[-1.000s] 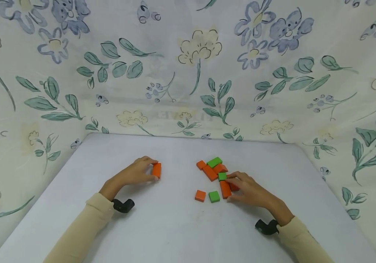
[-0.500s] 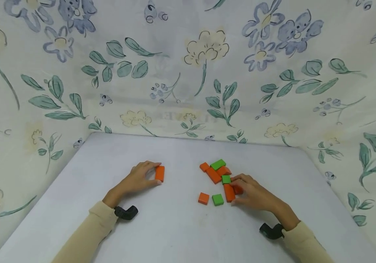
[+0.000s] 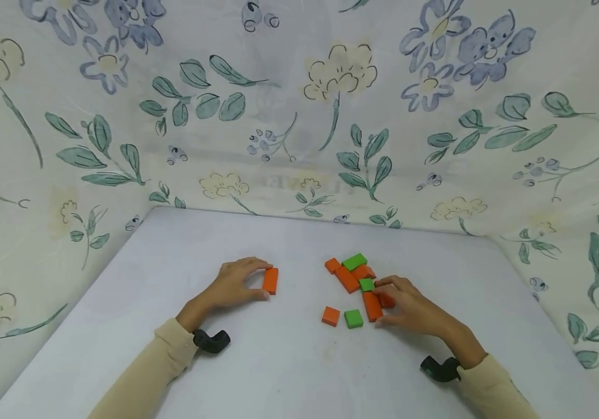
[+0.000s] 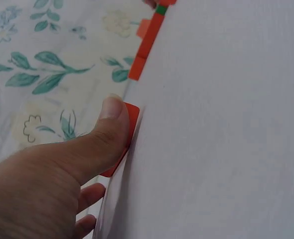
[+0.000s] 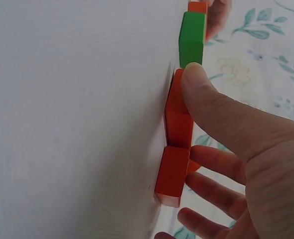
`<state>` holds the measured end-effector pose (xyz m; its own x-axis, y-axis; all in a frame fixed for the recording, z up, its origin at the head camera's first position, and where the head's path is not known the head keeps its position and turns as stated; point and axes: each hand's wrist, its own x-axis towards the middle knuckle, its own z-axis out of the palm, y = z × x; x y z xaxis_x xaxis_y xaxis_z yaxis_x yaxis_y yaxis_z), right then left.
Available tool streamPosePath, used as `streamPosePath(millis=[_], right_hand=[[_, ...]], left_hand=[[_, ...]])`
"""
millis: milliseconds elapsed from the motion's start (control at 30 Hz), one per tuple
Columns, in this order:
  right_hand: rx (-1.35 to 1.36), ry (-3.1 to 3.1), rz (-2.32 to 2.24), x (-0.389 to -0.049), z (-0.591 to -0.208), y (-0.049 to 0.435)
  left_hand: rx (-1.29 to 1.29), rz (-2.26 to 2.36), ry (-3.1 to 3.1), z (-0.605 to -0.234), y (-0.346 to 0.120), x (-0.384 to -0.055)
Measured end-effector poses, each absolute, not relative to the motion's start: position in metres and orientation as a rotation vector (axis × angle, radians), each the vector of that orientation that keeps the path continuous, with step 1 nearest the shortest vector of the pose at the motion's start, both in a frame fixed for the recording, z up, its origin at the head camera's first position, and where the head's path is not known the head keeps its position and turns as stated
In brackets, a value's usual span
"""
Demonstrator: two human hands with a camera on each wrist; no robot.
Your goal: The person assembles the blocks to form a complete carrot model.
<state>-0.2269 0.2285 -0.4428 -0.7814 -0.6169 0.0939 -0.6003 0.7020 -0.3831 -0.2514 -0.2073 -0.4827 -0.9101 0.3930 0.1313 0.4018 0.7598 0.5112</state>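
Two hands over the white bench [image 3: 283, 366]. State of the left hand [image 3: 233, 283]?

Grasping. Thumb at the near end, a fingertip at the far end of one orange block [image 3: 270, 281]. Block is left of the cluster, well apart from it; whether its full weight is on the bench, not clear.

And the right hand [image 3: 411, 307]?

Bent around the right side of the cluster. Thumb at the near end of the long orange block [image 3: 372, 307]; fingers beside the partly covered orange block [image 3: 387, 301]. Whether it grips or only rests there, cannot tell. Small green block [image 3: 367, 285] sits at the long one's far end, green square [image 3: 354, 319] just left of its near end.

Handling estimate?

Judged light and stiff, painted wood or plastic. Smooth faces, so perhaps slightly slippery; not fragile. End-to-end pinch on the left one looks sound, kept level.

Same hold for the long one?

Yes, by the two short ends, I'd say. Neighbours crowd it; a careless finger could nudge the small green block.
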Motion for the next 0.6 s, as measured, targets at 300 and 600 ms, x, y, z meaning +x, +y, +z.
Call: streamPosePath(millis=[300, 600], right_hand=[[-1.037, 2.85, -0.622, -0.229, -0.444, 0.23], [-0.98, 2.829, -0.647, -0.229, -0.447, 0.231]], left_hand=[[-0.673, -0.807, -2.902, -0.486, -0.184, -0.244], [-0.703, -0.819, -2.905, -0.484, -0.182, -0.244]])
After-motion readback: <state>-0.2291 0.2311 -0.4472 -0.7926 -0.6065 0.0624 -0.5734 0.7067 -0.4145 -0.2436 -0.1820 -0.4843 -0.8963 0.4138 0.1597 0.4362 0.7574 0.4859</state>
